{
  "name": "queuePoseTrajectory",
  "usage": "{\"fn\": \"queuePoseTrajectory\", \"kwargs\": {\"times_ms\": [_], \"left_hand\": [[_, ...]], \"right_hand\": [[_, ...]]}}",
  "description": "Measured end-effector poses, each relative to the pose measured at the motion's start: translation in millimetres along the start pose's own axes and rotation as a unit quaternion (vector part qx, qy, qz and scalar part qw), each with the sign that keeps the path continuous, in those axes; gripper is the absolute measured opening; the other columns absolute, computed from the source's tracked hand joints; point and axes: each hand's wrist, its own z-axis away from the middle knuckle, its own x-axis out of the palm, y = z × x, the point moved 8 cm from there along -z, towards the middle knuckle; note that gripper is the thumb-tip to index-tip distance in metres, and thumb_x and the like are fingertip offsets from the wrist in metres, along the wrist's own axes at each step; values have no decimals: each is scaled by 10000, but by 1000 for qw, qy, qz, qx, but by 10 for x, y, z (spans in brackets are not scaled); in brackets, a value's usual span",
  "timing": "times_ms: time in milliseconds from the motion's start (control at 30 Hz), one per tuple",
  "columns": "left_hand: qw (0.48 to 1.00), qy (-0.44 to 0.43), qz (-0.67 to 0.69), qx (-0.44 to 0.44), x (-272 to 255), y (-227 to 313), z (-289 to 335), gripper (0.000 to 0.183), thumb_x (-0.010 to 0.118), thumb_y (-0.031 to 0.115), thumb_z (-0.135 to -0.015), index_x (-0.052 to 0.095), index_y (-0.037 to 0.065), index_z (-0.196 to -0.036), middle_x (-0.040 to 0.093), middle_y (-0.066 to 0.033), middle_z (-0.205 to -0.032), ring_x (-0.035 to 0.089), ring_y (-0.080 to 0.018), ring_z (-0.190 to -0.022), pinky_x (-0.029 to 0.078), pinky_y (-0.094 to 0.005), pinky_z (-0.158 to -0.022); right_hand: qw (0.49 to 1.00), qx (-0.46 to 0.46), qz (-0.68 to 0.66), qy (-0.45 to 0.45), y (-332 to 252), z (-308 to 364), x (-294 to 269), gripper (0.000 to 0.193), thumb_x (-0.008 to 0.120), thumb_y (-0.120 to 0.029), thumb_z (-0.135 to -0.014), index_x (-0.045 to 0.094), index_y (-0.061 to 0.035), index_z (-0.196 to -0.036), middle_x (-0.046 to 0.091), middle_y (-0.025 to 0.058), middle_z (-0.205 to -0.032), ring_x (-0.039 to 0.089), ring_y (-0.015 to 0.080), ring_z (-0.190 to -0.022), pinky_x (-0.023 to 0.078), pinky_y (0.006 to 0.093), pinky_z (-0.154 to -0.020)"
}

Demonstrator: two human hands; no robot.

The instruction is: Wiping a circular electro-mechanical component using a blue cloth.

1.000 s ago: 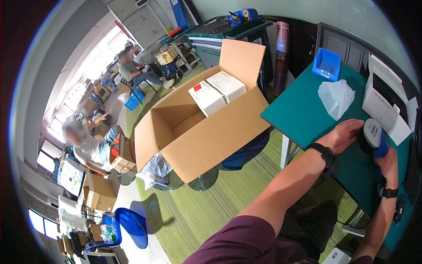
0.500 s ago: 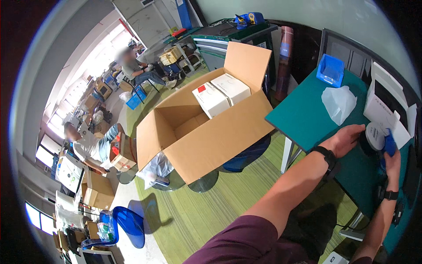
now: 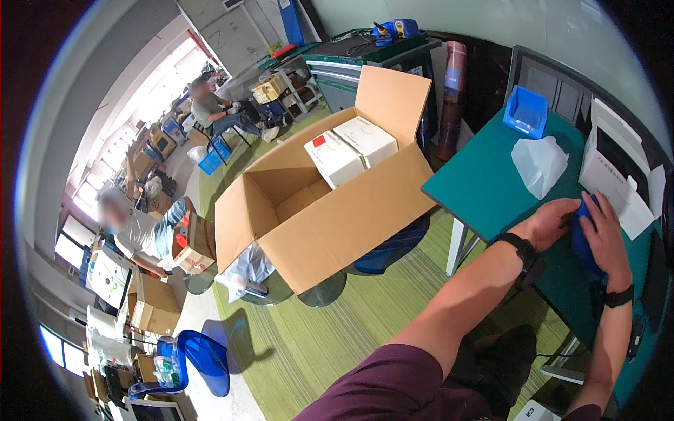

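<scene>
Over the green table [image 3: 484, 179], both of my hands are close together. My left hand [image 3: 551, 223] is closed, fingers curled at the side of a round, black, white-topped object that now lies hidden under a cloth and my fingers. My right hand [image 3: 608, 245] presses a blue cloth [image 3: 583, 242] over that object, its fingers bent across the cloth. Just beyond the hands stands an open white box [image 3: 605, 168] with a dark inside and raised flaps. A crumpled white bag [image 3: 539, 167] lies left of the box.
A blue plastic bin [image 3: 526, 112] sits at the table's far end. Left of the table stands a large open carton [image 3: 344, 228] holding two white boxes [image 3: 361, 146]. Two people sit farther off at the left. A blue trash bin [image 3: 206, 361] is on the floor.
My right hand has moved up and inward, bringing the blue cloth over the round object, whose white top is now covered. My left hand has stayed nearly in place.
</scene>
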Motion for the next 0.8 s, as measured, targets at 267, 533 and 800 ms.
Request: {"fn": "queuePoseTrajectory", "kwargs": {"times_ms": [267,533,800], "left_hand": [[1000,-3,21,7,9,22,9,388,493,373,-1099,583,101,-1361,619,-70,-1323,545,-216,-1214,402,-406,-1083],[999,-19,49,11,-16,43,21,402,474,410,-1108,591,118,-1359,610,-59,-1357,538,-218,-1234,389,-403,-1094],[1000,12,10,-16,-22,21,41,559,497,476,-1080,485,110,-1502,489,-81,-1543,419,-238,-1410,259,-436,-1208]], "right_hand": [[997,6,77,14,27,-308,79,774,811,-153,-776,528,-161,-1497,488,156,-1535,479,379,-1409,411,493,-1177],[996,46,75,-27,-49,-483,16,580,787,-176,-802,627,-104,-1354,631,174,-1295,602,401,-1224,489,487,-1068],[997,76,9,-19,177,-666,78,478,731,-145,-852,640,-85,-1317,671,225,-1264,627,441,-1187,499,504,-1030]]}}
